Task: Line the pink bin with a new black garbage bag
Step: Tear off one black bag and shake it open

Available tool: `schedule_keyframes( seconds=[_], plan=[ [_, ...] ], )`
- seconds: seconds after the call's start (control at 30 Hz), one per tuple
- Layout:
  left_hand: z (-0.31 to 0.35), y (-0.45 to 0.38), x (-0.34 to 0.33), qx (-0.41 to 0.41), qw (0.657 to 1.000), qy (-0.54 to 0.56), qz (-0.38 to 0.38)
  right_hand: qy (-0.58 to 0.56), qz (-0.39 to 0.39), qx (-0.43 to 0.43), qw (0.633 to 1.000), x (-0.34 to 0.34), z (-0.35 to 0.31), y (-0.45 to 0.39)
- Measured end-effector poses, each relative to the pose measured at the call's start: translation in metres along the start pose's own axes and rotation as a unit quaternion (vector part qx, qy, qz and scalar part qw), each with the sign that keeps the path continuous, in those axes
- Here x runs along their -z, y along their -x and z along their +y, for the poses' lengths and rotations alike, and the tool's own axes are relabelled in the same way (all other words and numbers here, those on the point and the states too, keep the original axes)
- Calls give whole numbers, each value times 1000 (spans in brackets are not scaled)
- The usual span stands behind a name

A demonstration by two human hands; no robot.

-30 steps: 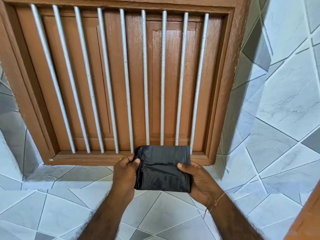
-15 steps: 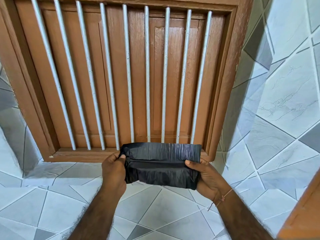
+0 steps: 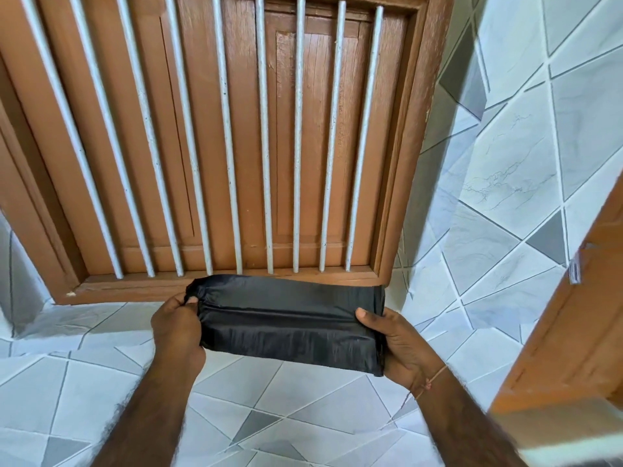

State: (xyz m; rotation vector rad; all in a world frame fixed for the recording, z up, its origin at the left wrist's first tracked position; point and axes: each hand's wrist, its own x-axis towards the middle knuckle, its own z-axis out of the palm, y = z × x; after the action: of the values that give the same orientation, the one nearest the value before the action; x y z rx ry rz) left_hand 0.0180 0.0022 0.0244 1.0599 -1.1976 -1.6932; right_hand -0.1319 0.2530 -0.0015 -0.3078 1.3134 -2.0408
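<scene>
A folded black garbage bag point(image 3: 290, 321) is held level in front of me, stretched into a wide flat band with several creases along its length. My left hand point(image 3: 177, 328) pinches its bunched left end between thumb and fingers. My right hand point(image 3: 399, 345) grips the right end, thumb on top and fingers underneath. The pink bin is nowhere in the head view.
Straight ahead is a brown wooden window point(image 3: 215, 136) with closed shutters behind several white vertical bars. Grey and white tiled walls point(image 3: 505, 183) surround it. A brown wooden door edge point(image 3: 569, 318) stands close at my right.
My hands have drawn apart, unfolding the bag from a compact square into a band about twice as wide. The view has moved closer to the window.
</scene>
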Motion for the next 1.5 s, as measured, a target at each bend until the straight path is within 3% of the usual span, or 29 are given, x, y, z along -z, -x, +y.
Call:
schedule_keyframes(
  seconds=[0.17,0.33,0.57,0.83,1.17,1.3,1.4,1.43,1.5],
  plan=[
    [4,35,11,-31,999,-16,35,8,14,-2,1000,31,-2,19],
    [-4,79,19,-66,996,-27,57,-59,22,7,998,85,-6,48],
    [-35,145,27,-79,994,-53,53,-7,77,-17,997,154,2,103],
    [-14,173,68,-91,994,-4,66,30,143,-57,988,219,32,168],
    [-24,224,115,-136,990,-26,-38,106,281,4,954,196,87,245],
    [-29,233,146,-118,992,-20,-44,194,381,-8,904,195,101,288],
    [-29,253,153,-128,991,-31,-34,398,441,-37,804,191,101,322],
    [-32,263,150,-137,988,-50,-43,440,469,-9,766,181,99,329],
    [-44,289,136,-138,983,-85,-82,443,481,141,744,132,90,343]
  ],
)
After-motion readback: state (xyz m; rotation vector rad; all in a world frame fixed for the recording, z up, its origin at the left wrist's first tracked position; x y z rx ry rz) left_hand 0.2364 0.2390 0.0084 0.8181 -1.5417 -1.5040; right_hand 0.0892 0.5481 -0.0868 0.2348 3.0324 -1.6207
